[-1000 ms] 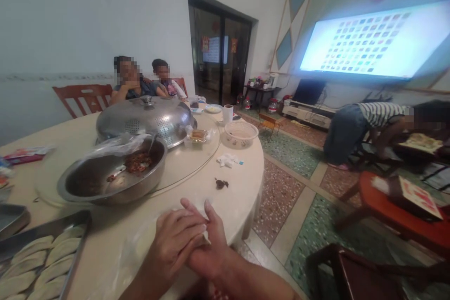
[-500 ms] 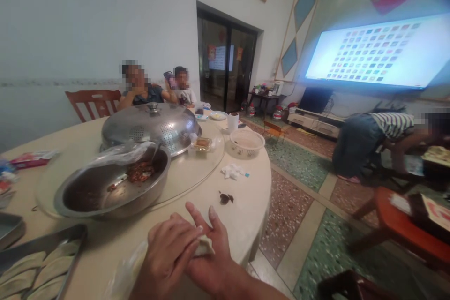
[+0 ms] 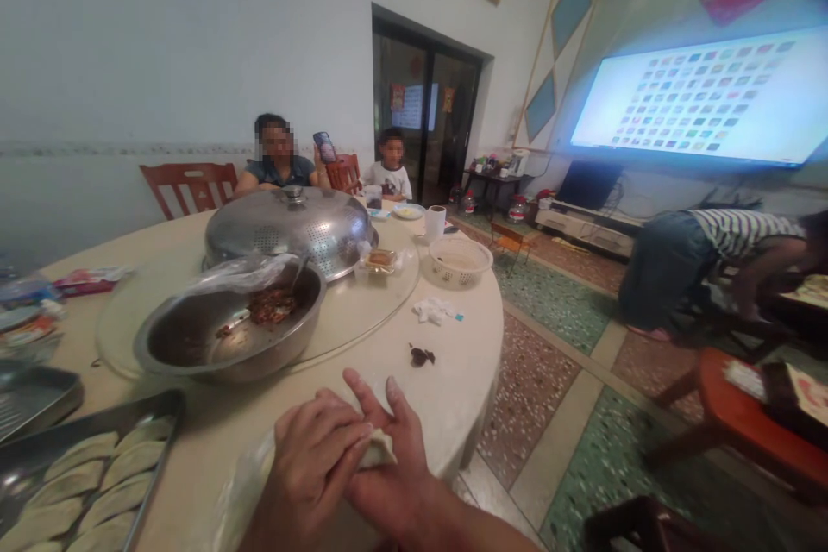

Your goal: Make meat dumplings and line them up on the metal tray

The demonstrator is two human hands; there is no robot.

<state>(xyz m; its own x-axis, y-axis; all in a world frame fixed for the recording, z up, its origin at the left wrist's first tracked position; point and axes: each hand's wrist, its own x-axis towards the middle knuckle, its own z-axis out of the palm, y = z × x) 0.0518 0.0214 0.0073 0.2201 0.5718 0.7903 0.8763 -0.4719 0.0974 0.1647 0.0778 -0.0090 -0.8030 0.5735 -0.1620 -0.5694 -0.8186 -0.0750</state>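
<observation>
A pale dumpling (image 3: 380,450) lies in the palm of my right hand (image 3: 398,466), whose fingers stretch upward and apart. From above, my left hand (image 3: 320,448) covers much of it, with bent fingers pressed along the dough edge. Beneath my left hand is a clear plastic bag (image 3: 236,479), its contents mostly hidden. A metal tray (image 3: 161,414) of folded dumplings (image 3: 84,483) sits to the left. Beyond my hands stands a wide steel bowl (image 3: 229,362) with dark filling (image 3: 272,306) at one side and plastic film over its rim.
A perforated domed steel lid (image 3: 291,224) rests on the turntable (image 3: 388,302) behind the bowl. A white basket (image 3: 461,263), crumpled tissue (image 3: 435,310) and dark scraps (image 3: 422,355) lie toward the table's right edge. Two people sit across; another bends over at right near an orange stool (image 3: 730,397).
The view has swung slightly left, so more of the dumpling tray shows. My hands keep nearly the same hold on the dumpling. Across the table, the seated people have shifted apart.
</observation>
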